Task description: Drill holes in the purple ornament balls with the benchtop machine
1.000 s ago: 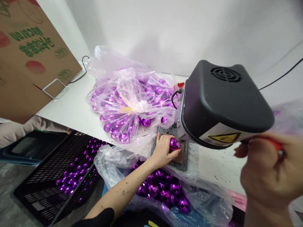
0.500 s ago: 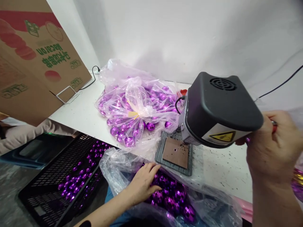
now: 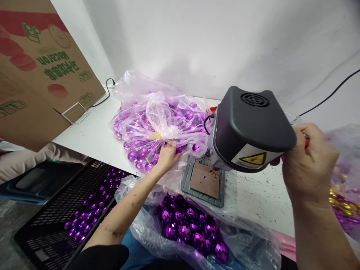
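My left hand (image 3: 168,155) reaches to the tied clear plastic bag (image 3: 165,129) of shiny purple balls, at its front side below the yellow tie. Its fingertips are hidden among the plastic and balls. My right hand (image 3: 311,161), with a red ring, is closed at the rear end of a black machine (image 3: 255,125) with a fan grille and a yellow warning label. A purple glint shows by its fingers; I cannot tell what it is. Under the machine's front lies a grey base plate (image 3: 185,183) with a brown square (image 3: 204,180) that has a small hole.
Faceted purple balls (image 3: 194,228) fill an open plastic bag in front of me. A black crate (image 3: 30,240) with small purple balls stands lower left. A cardboard box (image 3: 42,75) is at the left; a person's leg (image 3: 25,159) shows beneath. Dark scraps litter the white table (image 3: 258,191).
My left hand has left the purple balls in the open bag and moved up and away to the tied bag. My right hand stays at the machine; the view has shifted slightly.
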Motion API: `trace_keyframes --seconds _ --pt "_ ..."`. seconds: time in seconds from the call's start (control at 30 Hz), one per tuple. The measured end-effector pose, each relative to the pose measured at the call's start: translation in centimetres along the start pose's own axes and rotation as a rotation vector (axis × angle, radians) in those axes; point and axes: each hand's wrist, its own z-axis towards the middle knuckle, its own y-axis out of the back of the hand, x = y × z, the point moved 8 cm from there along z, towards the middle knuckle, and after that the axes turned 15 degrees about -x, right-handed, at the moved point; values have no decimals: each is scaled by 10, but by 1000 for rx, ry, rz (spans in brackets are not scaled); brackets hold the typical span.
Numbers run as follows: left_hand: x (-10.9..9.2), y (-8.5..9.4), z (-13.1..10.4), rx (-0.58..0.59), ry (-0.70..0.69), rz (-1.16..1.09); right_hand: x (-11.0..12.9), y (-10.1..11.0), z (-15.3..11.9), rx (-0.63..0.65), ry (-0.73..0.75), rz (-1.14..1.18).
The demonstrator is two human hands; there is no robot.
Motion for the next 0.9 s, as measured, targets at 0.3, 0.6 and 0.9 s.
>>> trace_keyframes --seconds 0.3,0.6,0.9 --pt "-31 7 -92 553 942 -1314 1 1 -2 -12 35 44" --pt "-34 -24 -111 495 759 -939 4 -2 -4 33 62 82" --pt "-67 -42 -94 420 192 -474 6 -3 -4 52 53 104"
